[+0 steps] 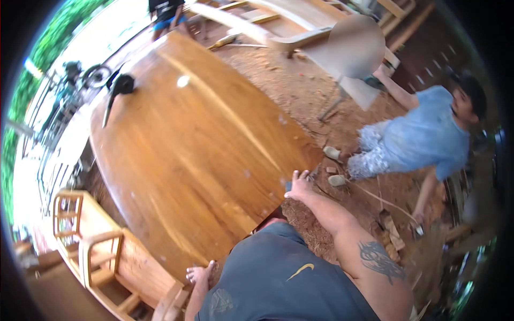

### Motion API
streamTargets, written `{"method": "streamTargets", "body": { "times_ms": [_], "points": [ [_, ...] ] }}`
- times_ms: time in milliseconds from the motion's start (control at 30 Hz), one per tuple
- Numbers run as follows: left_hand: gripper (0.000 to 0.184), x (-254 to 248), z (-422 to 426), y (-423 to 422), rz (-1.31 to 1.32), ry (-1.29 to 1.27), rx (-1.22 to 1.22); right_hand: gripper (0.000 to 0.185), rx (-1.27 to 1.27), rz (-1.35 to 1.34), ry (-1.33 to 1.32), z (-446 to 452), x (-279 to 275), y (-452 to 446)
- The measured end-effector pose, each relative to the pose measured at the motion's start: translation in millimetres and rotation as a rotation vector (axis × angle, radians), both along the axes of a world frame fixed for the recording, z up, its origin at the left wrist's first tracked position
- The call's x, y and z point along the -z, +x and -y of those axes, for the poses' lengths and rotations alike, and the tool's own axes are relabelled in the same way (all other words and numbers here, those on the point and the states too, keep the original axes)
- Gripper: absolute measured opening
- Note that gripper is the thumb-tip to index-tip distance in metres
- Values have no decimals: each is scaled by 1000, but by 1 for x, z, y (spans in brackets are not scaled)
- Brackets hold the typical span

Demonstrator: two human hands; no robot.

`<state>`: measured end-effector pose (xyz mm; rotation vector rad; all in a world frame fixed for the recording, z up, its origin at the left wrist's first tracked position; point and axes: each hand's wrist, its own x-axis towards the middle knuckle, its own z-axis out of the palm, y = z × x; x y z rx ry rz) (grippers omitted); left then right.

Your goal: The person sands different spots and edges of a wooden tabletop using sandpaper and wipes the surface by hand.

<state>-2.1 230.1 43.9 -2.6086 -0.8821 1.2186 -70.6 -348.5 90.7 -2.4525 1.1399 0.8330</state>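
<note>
A large varnished wooden tabletop [193, 144] with a glossy brown grain spreads out before me. My left hand [199, 273] rests at its near edge, fingers apart, holding nothing that I can see. At the right corner my right hand [301, 184] lies over the edge. A small blue-grey piece [289, 186] shows between its thumb and fingers; its exact kind is too small to make out. Far off on the left side of the tabletop sits a black object [122, 85] with a long narrow part, its kind unclear.
A wooden bench [136, 262] with armrests stands along the left. To the right, a person in a blue shirt [423, 134] reaches toward a blurred area. Wooden frames [267, 24] and a yellow-handled tool [225, 41] lie beyond. Another person [167, 16] stands at the far end; motorbikes [64, 96] are parked left.
</note>
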Motion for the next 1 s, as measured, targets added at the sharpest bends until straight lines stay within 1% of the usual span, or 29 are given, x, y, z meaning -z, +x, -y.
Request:
{"method": "streamTargets", "body": {
  "times_ms": [33,67,133,167,233,300,567,800,1000],
  "points": [
    [173,-3,2,0,-18,-12,5,140,5,-27,2,-1,-4,2],
    [173,-8,2,0,-26,-56,-40,140,12,-55,1,0,-4,4],
    [170,-22,7,1,-24,-93,-35,140,-31,-74,-56,0,6,1],
    [169,-22,3,-2,-32,-90,-16,140,-47,-79,-87,-1,10,2],
    [168,-16,3,-1,-45,-98,39,140,4,-69,-22,-3,0,5],
    [166,-20,7,0,-40,-99,35,139,55,-84,35,-2,-9,8],
    [166,-14,5,-6,1,-75,23,139,0,-82,-23,-3,-5,8],
    [164,-40,15,-2,2,-130,-23,142,-2,-101,-18,0,1,9],
    [163,-33,12,-2,-19,-114,25,139,-20,-111,-35,-1,0,9]
  ]
}}
